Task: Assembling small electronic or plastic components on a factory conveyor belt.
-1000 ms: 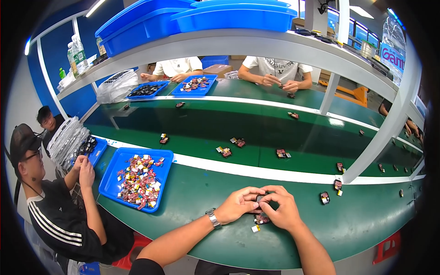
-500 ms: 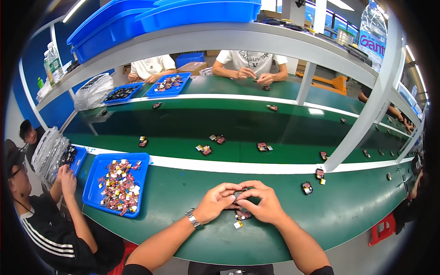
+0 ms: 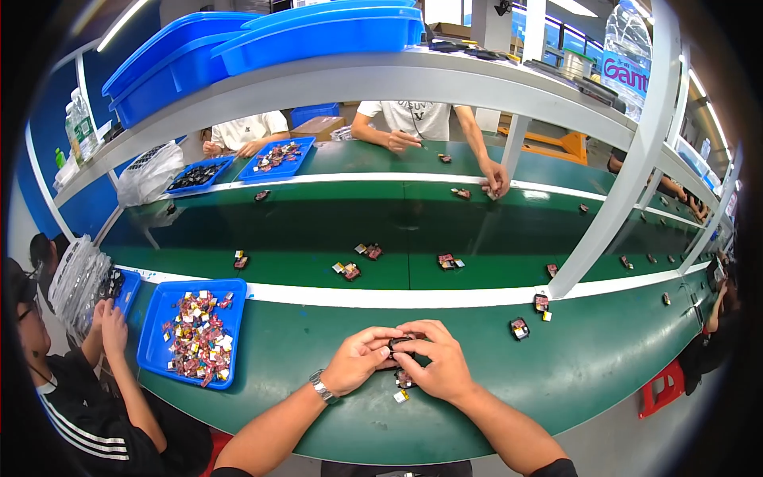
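Note:
My left hand [image 3: 359,362] and my right hand [image 3: 437,366] meet over the green bench, fingers closed around a small black plastic casing [image 3: 402,343]. Thumbs and fingertips press on it from both sides and cover much of it. Just below, partly under my fingers, is a dark-red part [image 3: 404,378] with a small white-and-yellow piece [image 3: 401,396] lying on the bench. Whether these are joined to the casing, I cannot tell. Right of my hands lies a black unit [image 3: 519,328]; another reddish unit [image 3: 541,303] sits by the white strip.
A blue tray [image 3: 240,334] of red, white and yellow parts stands to my left, near a co-worker [image 3: 79,389]. Several units ride on the green belt [image 3: 477,230] ahead. A shelf post [image 3: 612,191] rises at right. Blue bins [image 3: 318,36] sit on the overhead shelf.
The whole view has shifted slightly. My hands stay closed on the black casing, with fingers slightly moved. Across the belt, a person has stretched one hand out to the belt's far edge.

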### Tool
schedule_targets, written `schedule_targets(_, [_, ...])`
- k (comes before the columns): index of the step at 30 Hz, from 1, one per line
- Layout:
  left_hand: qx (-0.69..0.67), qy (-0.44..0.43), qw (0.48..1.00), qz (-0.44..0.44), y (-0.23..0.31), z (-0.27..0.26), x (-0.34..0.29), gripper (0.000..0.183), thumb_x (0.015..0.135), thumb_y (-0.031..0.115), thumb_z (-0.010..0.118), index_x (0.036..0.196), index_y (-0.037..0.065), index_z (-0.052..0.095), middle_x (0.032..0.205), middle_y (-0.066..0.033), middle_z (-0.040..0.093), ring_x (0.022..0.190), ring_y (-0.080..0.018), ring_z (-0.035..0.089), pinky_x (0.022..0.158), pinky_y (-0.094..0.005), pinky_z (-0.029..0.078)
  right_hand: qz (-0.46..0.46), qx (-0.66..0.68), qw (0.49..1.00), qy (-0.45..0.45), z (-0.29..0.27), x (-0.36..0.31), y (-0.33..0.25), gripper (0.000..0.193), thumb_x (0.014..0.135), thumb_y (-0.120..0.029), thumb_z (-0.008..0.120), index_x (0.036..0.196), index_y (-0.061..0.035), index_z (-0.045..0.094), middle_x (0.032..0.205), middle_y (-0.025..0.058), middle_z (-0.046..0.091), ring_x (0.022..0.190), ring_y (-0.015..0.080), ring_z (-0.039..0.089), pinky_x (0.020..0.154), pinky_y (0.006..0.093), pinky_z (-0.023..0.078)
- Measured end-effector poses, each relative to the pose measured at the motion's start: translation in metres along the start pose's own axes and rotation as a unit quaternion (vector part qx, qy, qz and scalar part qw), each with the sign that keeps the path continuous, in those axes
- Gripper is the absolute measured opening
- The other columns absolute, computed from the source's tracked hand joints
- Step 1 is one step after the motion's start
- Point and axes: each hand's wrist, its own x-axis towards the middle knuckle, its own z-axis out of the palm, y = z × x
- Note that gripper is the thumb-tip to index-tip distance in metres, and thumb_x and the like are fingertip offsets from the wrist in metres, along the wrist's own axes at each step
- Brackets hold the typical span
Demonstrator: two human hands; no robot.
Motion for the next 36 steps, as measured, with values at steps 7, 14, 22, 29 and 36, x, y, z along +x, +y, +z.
schedule_targets(7, [-0.03,0.003,0.999,0.033,0.0,0.004,-0.002,0.033,0.098,0.009,0.055,0.129,0.001,0.05,0.131,-0.0129,0.055,0.117,-0.0203,0.058,0.1,-0.0373,0.05,0.002,0.018,1.0,-0.003,0.002,0.001,-0.003,0.016,0.076,-0.005,0.073,0.092,-0.0064,0.073,0.115,0.0084,0.065,0.109,0.0272,0.058,0.088,0.0355,0.051])
schedule_targets(14, [-0.035,0.004,0.999,0.042,-0.006,0.002,-0.002,0.031,0.098,0.008,0.055,0.127,0.0,0.051,0.13,-0.0143,0.056,0.118,-0.0214,0.058,0.1,-0.0378,0.05,-0.024,0.033,0.999,-0.009,-0.004,0.004,-0.013,0.016,0.076,-0.004,0.072,0.092,-0.0038,0.072,0.119,0.0096,0.063,0.117,0.0301,0.055,0.09,0.037,0.052])
schedule_targets(22, [-0.05,-0.005,0.998,0.044,-0.001,0.005,-0.003,0.028,0.097,0.006,0.054,0.125,0.0,0.053,0.13,-0.0155,0.056,0.118,-0.023,0.058,0.1,-0.0377,0.05,-0.036,0.008,0.999,-0.021,-0.008,0.004,-0.009,0.02,0.076,-0.005,0.071,0.096,-0.0043,0.071,0.119,0.0098,0.062,0.117,0.0285,0.054,0.089,0.0371,0.053])
schedule_targets(29, [-0.05,0.006,0.997,0.057,-0.007,-0.004,0.003,0.031,0.098,0.006,0.053,0.129,0.0,0.048,0.128,-0.0144,0.057,0.117,-0.0222,0.058,0.099,-0.0395,0.051,-0.009,-0.011,1.0,0.001,0.005,0.0,-0.008,0.017,0.078,-0.003,0.069,0.095,-0.0032,0.069,0.118,0.0123,0.061,0.116,0.0306,0.054,0.091,0.0379,0.051])
schedule_targets(36, [-0.059,0.051,0.997,0.027,0.002,0.009,-0.002,0.031,0.097,0.006,0.055,0.127,0.002,0.05,0.122,-0.0114,0.061,0.114,-0.0209,0.059,0.098,-0.0391,0.051,-0.116,-0.106,0.986,0.055,0.004,0.007,-0.002,0.019,0.072,-0.001,0.072,0.09,-0.0057,0.069,0.092,0.0062,0.062,0.086,0.0247,0.061,0.072,0.0349,0.053])
